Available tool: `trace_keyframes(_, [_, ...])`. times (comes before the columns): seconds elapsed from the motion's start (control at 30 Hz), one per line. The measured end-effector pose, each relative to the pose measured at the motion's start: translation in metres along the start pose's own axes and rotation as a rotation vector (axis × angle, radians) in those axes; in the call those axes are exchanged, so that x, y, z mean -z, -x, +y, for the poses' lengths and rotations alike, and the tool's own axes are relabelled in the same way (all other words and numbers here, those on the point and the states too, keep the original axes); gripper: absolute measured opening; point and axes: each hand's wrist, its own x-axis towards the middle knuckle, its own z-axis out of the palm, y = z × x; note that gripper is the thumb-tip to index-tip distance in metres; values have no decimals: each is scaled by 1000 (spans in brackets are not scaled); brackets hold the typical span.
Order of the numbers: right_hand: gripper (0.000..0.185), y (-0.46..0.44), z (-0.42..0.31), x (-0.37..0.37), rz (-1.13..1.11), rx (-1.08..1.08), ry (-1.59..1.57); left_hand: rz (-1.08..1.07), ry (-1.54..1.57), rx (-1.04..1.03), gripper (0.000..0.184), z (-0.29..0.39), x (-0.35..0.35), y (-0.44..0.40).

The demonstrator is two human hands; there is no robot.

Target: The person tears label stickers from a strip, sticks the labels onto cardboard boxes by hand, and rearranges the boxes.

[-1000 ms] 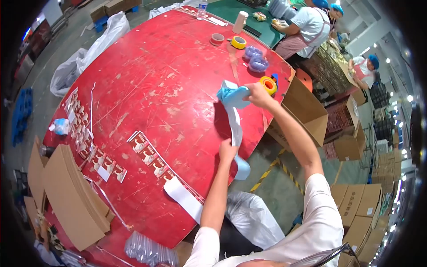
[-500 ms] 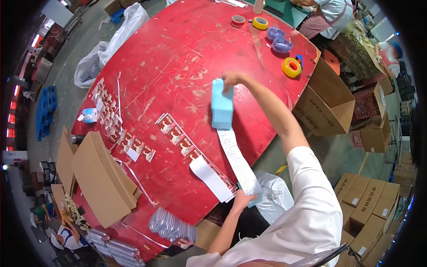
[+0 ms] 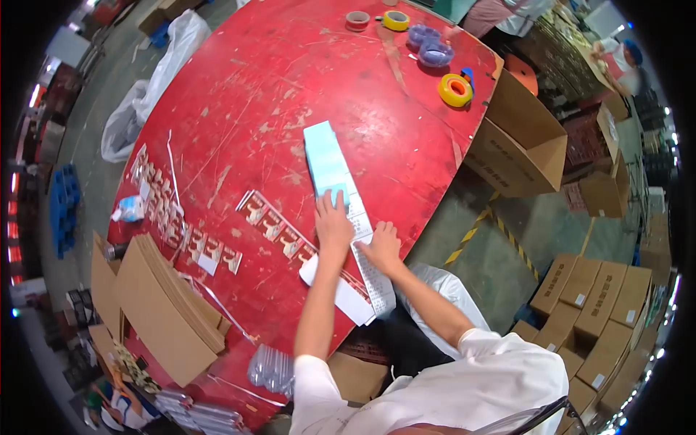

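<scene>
Left hand palm down, reaching farther forward, right hand palm down, close beside

Strip print too small to read, 1 co-worker (top edge) cut off

Across the table, in front of the person, lies the label strip. Just left of it runs a row of printed cards; farther left, cardboard sheets are piled. A tape roll sits far right, and beyond that edge stands an open carton.
</scene>
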Motion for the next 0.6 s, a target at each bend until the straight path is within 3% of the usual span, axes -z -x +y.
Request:
trace_keyframes(0.1, [59, 4, -10, -10, 33, -72, -12, -26, -282, -286, 43, -39, -34, -30])
trace_keyframes(0.3, [45, -3, -12, -12, 66, -89, 35, -45, -351, -345, 27, -62, -55, -58])
trace_keyframes(0.37, [37, -11, -9, -7, -198, -195, -151, -14, -320, -372, 26, -70, -61, -67])
trace_keyframes(0.43, [33, -10, 7, -4, -89, -73, -410, -112, -124, -302, 29, -61, -35, -82])
trace_keyframes(0.47, [31, -11, 23, -5, -71, 9, -583, -23, -22, -268, 32, -55, -17, -88])
trace_keyframes(0.53, [33, -14, 50, 21, -271, -15, -624, -127, 14, -47, 26, -38, 43, -105])
trace_keyframes(0.6, [31, -12, 83, 56, -388, 85, -588, -48, 306, 50, 28, -45, 90, -122])
